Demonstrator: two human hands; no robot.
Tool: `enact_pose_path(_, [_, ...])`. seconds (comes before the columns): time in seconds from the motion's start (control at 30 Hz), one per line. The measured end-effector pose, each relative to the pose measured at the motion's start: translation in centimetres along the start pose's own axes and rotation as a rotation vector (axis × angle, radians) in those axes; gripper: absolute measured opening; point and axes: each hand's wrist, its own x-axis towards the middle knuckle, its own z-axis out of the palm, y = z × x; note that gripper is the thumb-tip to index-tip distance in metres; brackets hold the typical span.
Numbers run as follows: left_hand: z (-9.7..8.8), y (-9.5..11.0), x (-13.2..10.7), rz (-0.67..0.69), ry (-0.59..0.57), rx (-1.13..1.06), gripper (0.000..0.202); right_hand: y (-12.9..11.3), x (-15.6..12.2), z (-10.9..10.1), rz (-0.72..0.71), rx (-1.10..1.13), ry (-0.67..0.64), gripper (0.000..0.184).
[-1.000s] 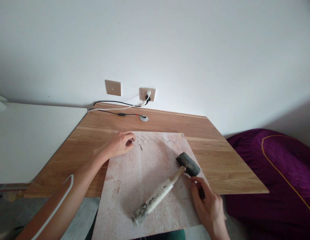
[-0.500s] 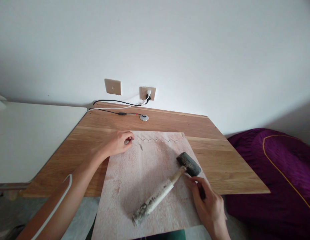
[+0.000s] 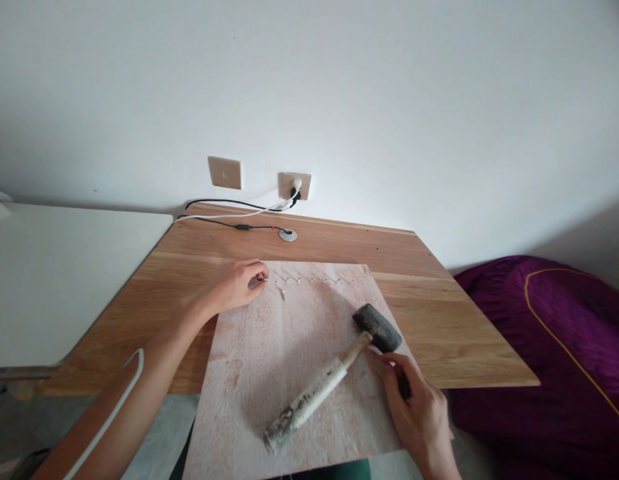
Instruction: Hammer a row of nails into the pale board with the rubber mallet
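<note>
My left hand is at the far left corner of a pale, whitish wooden board. Its thumb and forefinger pinch a small shiny nail, mostly hidden by the fingertips. To the right of it, several thin nails stand in a row along the board's far edge. A single nail is nearer to me, just below that row. A mallet with a black head and a worn white-wrapped handle lies diagonally across the board. Beside its head, my right hand is closed at the board's right edge; its fingertips' contents are unclear.
The board lies on a wooden desk and overhangs its front edge. Black and white cables run to a wall socket. A white tabletop is on the left, a purple cushioned thing on the right.
Almost nothing differs. Both hands, the mallet and the board stay where they were; the left fingertips shift only very slightly.
</note>
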Motion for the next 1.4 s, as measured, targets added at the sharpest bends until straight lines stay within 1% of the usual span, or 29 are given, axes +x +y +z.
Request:
enact_pose_path(0.1, [0.0, 0.1, 0.0, 0.010, -0.005, 0.016, 0.014, -0.6, 0.0, -0.1, 0.008, 0.007, 0.001, 0.039])
enact_pose_path(0.2, [0.1, 0.6, 0.1, 0.046, 0.029, 0.037, 0.009, -0.7, 0.0, -0.2, 0.010, 0.022, -0.011, 0.038])
enact_pose_path(0.27, [0.4, 1.0, 0.1, 0.078, 0.037, 0.044, 0.012, -0.6, 0.0, -0.2, 0.011, 0.022, -0.015, 0.037])
enact_pose_path(0.4, [1.2, 1.7, 0.4, 0.133, -0.012, 0.047, 0.017, -0.4, 0.0, -0.1, 0.014, 0.006, -0.014, 0.037])
enact_pose_path(0.57, [2.2, 1.8, 0.5, 0.161, -0.043, 0.043, 0.011, -0.3, -0.1, 0.0, 0.007, 0.017, -0.021, 0.037])
enact_pose_path(0.7, [2.2, 2.1, 0.6, 0.144, -0.046, 0.013, 0.011, -0.3, -0.1, 0.0, 0.011, 0.011, -0.007, 0.036])
enact_pose_path(0.8, [2.1, 2.3, 0.7, 0.113, -0.025, -0.025, 0.009, -0.3, -0.2, 0.1, 0.009, 0.004, 0.014, 0.038])
enact_pose_path(0.9, [2.1, 2.2, 0.6, 0.088, -0.010, -0.045, 0.006, -0.2, -0.2, 0.1, 0.008, 0.004, 0.001, 0.036])
enact_pose_path(1.03, [1.9, 1.8, 0.6, 0.075, -0.003, -0.037, 0.012, 0.0, -0.2, 0.0, 0.008, 0.012, -0.015, 0.035])
enact_pose_path(1.23, [1.8, 0.9, 0.7, 0.006, 0.089, -0.076, 0.017, 0.7, -0.1, 0.1, -0.028, 0.037, -0.026, 0.033])
enact_pose_path(1.4, [2.2, 0.8, 0.6, 0.000, 0.091, -0.126, 0.022, 1.0, -0.3, -0.6, -0.038, 0.052, 0.007, 0.037])
